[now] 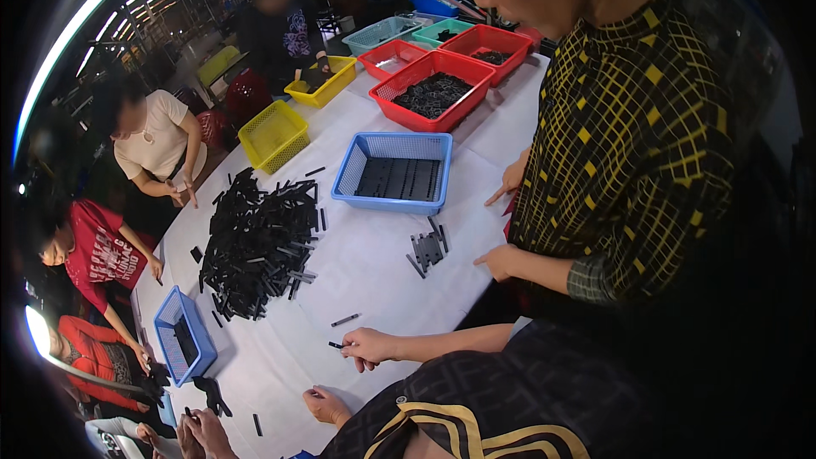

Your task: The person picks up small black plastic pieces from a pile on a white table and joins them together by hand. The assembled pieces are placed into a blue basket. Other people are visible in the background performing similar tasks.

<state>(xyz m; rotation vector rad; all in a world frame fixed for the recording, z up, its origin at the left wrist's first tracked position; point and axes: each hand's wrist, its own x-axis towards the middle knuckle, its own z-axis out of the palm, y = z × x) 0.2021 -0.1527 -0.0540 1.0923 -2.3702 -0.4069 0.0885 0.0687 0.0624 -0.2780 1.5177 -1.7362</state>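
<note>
My right hand (367, 348) reaches in from the right, low over the white table. Between its thumb and fingers is the end of a short black strip (336, 344). Just beyond it lies another dark strip (345, 320). My left hand (327, 406) rests on the table nearer to me, its fingers curled in; anything inside them is too small to make out. A large heap of black strips (259, 242) spreads ahead and to the left of both hands. One single strip (257, 425) lies to the left of my left hand.
Beyond my right hand are a small group of strips (427, 248) and a blue basket (347, 189) with rows of black pieces. Red baskets (399, 119) and yellow baskets (276, 138) stand farther back. A co-worker's hands (202, 435) are at lower left; another person (612, 144) stands right.
</note>
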